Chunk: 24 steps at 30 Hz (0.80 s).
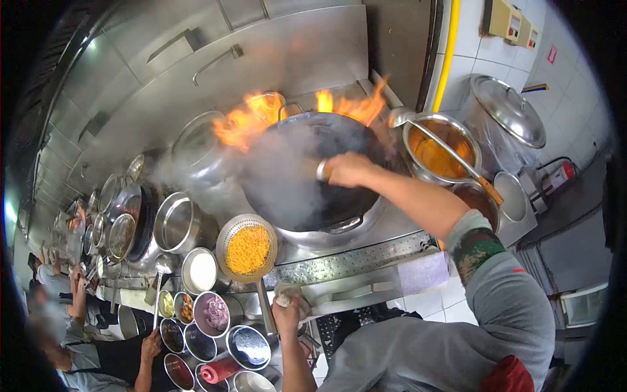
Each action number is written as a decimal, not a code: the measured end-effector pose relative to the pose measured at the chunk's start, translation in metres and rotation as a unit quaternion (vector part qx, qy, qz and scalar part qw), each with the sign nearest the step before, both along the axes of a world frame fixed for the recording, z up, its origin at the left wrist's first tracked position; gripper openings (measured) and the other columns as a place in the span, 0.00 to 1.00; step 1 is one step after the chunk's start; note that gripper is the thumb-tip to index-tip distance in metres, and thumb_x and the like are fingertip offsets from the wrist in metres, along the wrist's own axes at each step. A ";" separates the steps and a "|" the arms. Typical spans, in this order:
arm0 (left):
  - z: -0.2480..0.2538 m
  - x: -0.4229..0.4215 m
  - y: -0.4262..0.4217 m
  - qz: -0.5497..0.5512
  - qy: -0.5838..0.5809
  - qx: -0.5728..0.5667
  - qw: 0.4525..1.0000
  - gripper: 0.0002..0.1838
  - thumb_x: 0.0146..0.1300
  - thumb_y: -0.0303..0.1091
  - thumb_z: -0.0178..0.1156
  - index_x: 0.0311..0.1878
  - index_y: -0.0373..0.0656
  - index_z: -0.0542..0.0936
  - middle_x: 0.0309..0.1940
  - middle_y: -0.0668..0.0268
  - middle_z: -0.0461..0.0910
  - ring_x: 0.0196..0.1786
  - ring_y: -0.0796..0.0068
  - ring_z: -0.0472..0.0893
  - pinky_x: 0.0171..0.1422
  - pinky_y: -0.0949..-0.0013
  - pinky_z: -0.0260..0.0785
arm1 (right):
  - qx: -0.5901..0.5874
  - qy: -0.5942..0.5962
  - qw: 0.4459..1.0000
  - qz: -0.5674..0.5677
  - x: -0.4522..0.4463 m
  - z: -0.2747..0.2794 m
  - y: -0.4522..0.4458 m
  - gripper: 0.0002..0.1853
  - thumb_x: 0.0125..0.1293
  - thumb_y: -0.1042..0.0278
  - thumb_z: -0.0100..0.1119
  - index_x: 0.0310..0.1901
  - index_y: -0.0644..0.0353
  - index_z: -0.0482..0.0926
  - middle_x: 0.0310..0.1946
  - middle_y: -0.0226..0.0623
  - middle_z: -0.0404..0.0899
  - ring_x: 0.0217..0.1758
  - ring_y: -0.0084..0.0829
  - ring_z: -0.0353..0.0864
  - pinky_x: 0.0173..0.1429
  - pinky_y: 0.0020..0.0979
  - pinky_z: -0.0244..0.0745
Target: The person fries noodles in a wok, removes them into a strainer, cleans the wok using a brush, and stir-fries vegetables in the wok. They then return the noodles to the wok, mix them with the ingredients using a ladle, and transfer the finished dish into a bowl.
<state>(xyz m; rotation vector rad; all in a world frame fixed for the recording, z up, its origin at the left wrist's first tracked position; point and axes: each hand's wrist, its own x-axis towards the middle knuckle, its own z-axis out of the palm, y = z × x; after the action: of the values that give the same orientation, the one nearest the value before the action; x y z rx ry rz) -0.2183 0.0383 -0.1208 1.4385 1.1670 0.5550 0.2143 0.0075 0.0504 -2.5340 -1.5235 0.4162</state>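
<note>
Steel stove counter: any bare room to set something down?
A small bare steel patch lies between the round black wok and the right forearm. The perforated steel strip before the wok looks mostly uncovered. Leftward is crowded with round steel containers.

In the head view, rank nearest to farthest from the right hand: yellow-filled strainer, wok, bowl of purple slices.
1. Wok: beneath the right hand.
2. Yellow-filled strainer: left, beside the wok.
3. Bowl of purple slices: farther left, below the strainer in view.
</note>
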 end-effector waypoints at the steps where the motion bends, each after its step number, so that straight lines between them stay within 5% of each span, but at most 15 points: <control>1: 0.006 -0.003 -0.002 -0.014 -0.005 -0.002 1.000 0.30 0.60 0.34 0.75 0.61 0.30 0.76 0.47 0.56 0.85 0.48 0.69 0.84 0.55 0.67 0.76 | -0.014 0.142 0.990 0.007 -0.021 0.015 -0.013 0.24 0.67 0.54 0.65 0.64 0.49 0.82 0.42 0.46 0.88 0.39 0.39 0.90 0.39 0.40 0.85; 2: 0.009 -0.004 0.000 -0.029 -0.011 -0.003 1.000 0.31 0.60 0.34 0.75 0.62 0.30 0.76 0.47 0.56 0.85 0.48 0.69 0.84 0.55 0.67 0.76 | -0.025 0.281 0.959 0.014 -0.036 0.036 -0.023 0.26 0.66 0.51 0.68 0.65 0.45 0.82 0.37 0.43 0.88 0.32 0.36 0.89 0.33 0.36 0.83; 4: -0.004 0.005 0.003 -0.016 0.027 0.058 0.998 0.32 0.59 0.35 0.76 0.63 0.29 0.75 0.50 0.53 0.84 0.51 0.65 0.83 0.59 0.65 0.75 | -0.081 0.325 0.942 0.023 -0.002 0.055 -0.047 0.31 0.63 0.47 0.71 0.68 0.40 0.80 0.36 0.35 0.87 0.28 0.30 0.86 0.26 0.32 0.79; 6: -0.017 0.001 -0.006 -0.010 0.075 0.112 0.991 0.33 0.59 0.35 0.76 0.64 0.29 0.75 0.52 0.49 0.83 0.55 0.60 0.83 0.64 0.63 0.73 | -0.179 0.037 0.983 0.001 0.048 0.068 -0.059 0.23 0.63 0.53 0.69 0.58 0.50 0.85 0.44 0.42 0.89 0.43 0.43 0.90 0.44 0.39 0.87; 8: -0.003 0.004 -0.009 -0.009 0.071 0.102 0.992 0.37 0.58 0.38 0.77 0.65 0.28 0.72 0.58 0.45 0.80 0.61 0.54 0.80 0.69 0.60 0.69 | -0.002 -0.217 0.956 -0.197 0.082 0.065 -0.082 0.17 0.66 0.61 0.63 0.52 0.60 0.86 0.45 0.47 0.89 0.50 0.47 0.90 0.53 0.46 0.84; 9: 0.000 0.004 -0.012 -0.006 0.078 0.120 0.990 0.38 0.58 0.39 0.77 0.66 0.28 0.72 0.59 0.45 0.79 0.62 0.53 0.79 0.69 0.60 0.69 | 0.008 -0.232 0.951 -0.206 0.087 0.077 -0.094 0.20 0.67 0.60 0.62 0.56 0.62 0.83 0.45 0.48 0.89 0.50 0.50 0.89 0.54 0.49 0.83; 11: -0.001 -0.001 -0.013 -0.012 0.063 0.116 0.991 0.45 0.60 0.41 0.76 0.71 0.26 0.64 0.67 0.40 0.71 0.70 0.49 0.72 0.76 0.58 0.62 | 0.177 -0.128 0.941 -0.258 0.060 0.106 -0.138 0.26 0.70 0.57 0.60 0.64 0.65 0.77 0.50 0.52 0.87 0.56 0.55 0.86 0.60 0.48 0.81; 13: 0.013 0.001 -0.021 0.004 0.071 0.138 0.988 0.48 0.60 0.41 0.76 0.75 0.26 0.59 0.70 0.37 0.66 0.74 0.47 0.67 0.80 0.56 0.56 | 0.349 -0.056 0.916 -0.187 0.037 0.070 -0.191 0.30 0.74 0.54 0.57 0.70 0.67 0.71 0.61 0.57 0.81 0.66 0.55 0.79 0.70 0.45 0.74; 16: 0.016 0.005 -0.025 0.012 0.092 0.183 0.979 0.54 0.61 0.38 0.73 0.79 0.25 0.50 0.76 0.34 0.57 0.80 0.43 0.58 0.84 0.54 0.47 | 0.339 0.159 0.897 -0.233 -0.057 0.002 -0.261 0.37 0.73 0.62 0.61 0.78 0.65 0.59 0.72 0.53 0.71 0.76 0.45 0.69 0.78 0.42 0.63; 18: 0.026 0.010 -0.036 0.023 0.100 0.216 0.971 0.53 0.60 0.36 0.73 0.79 0.25 0.49 0.77 0.34 0.56 0.80 0.41 0.58 0.84 0.54 0.48 | 0.313 0.359 0.807 -0.349 -0.112 -0.045 -0.286 0.40 0.72 0.60 0.62 0.79 0.65 0.55 0.70 0.56 0.72 0.73 0.48 0.73 0.75 0.43 0.67; 20: 0.063 0.028 -0.051 0.013 0.164 0.302 0.939 0.48 0.60 0.35 0.73 0.78 0.29 0.57 0.75 0.34 0.58 0.77 0.37 0.61 0.82 0.47 0.50 | 0.252 0.385 0.789 -0.407 -0.145 -0.074 -0.296 0.41 0.72 0.58 0.62 0.80 0.64 0.54 0.68 0.60 0.73 0.69 0.53 0.76 0.73 0.45 0.69; 24: 0.129 0.099 -0.063 -0.080 0.140 0.475 0.865 0.41 0.58 0.37 0.74 0.73 0.37 0.69 0.72 0.40 0.65 0.73 0.40 0.66 0.76 0.41 0.57 | 0.147 0.124 0.941 -0.279 -0.135 -0.142 -0.305 0.39 0.70 0.54 0.63 0.77 0.63 0.60 0.62 0.63 0.74 0.65 0.60 0.76 0.71 0.48 0.70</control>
<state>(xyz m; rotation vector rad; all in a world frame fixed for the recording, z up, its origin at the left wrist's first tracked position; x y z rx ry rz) -0.1193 -0.0252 0.0078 2.5065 0.9989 0.8889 0.0796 -0.2971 -0.0917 -2.4142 -0.6731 0.3678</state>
